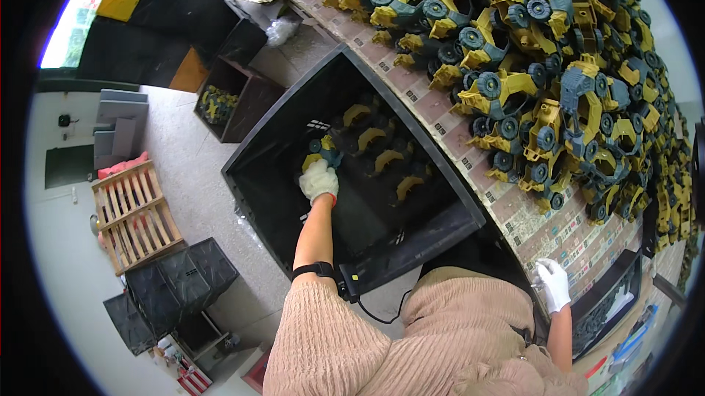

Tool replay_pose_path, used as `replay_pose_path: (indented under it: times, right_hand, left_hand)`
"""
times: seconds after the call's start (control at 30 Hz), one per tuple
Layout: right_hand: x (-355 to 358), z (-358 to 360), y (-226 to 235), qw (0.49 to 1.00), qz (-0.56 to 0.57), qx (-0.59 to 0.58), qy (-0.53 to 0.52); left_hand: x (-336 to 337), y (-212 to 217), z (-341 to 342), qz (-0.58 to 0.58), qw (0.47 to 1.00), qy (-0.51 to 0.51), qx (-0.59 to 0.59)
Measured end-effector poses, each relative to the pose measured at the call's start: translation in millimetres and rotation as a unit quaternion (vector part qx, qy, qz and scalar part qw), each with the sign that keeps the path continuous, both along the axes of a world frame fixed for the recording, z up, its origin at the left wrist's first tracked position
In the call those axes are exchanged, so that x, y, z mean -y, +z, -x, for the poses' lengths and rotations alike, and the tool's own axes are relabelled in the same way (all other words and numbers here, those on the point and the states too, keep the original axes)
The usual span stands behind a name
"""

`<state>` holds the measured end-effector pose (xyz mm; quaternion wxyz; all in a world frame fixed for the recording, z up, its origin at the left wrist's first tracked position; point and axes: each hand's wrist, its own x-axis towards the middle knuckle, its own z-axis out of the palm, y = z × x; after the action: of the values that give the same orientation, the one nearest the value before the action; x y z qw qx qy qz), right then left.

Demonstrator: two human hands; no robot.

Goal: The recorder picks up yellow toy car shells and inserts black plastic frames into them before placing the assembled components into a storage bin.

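My left hand [319, 180], in a whitish glove, reaches down into a large black plastic bin [360, 231]. It is closed on a yellow and dark grey toy truck [323, 151] near the bin's left side; the glove hides part of the truck. Beside it in the bin lies a row of several similar yellow toy trucks [388, 160], dim in the shadow. My right hand [552, 286], in a white glove, is at the near edge of the patterned table [514, 227]. Its fingers are a little apart, and nothing shows in them.
A big heap of yellow and grey toy trucks [543, 95] covers much of the table. Another dark box [242, 106] with toy parts stands beyond the bin. To the left are a wooden pallet [137, 214] and black crates [180, 278]. A black tray [606, 308] lies right of my right hand.
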<state>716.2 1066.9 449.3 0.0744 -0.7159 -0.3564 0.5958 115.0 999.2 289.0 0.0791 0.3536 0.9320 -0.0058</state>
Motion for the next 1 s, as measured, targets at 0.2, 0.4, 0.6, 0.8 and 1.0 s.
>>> replay_pose_path:
  times: [0.2,0.4,0.6,0.8,1.0]
  right_hand:
    - [8,21,-3,0.998,0.052,0.005,-0.042]
    - [19,27,-2,0.996,0.063,0.018,-0.059]
    - [11,26,10,0.996,0.054,-0.016,-0.067]
    - [19,-7,18,0.992,0.023,-0.034,-0.116]
    - [24,-38,17,0.993,-0.04,-0.046,-0.105]
  left_hand:
    - [-25,-29,8,0.027,1.0,0.001,-0.01]
    - [-37,-47,-13,-0.055,0.992,0.086,0.08]
    - [-15,-113,37,-0.254,0.835,0.257,0.415]
    - [-49,-53,58,-0.108,0.882,0.329,0.32]
    - [-147,208,-180,-0.384,0.909,-0.15,-0.069]
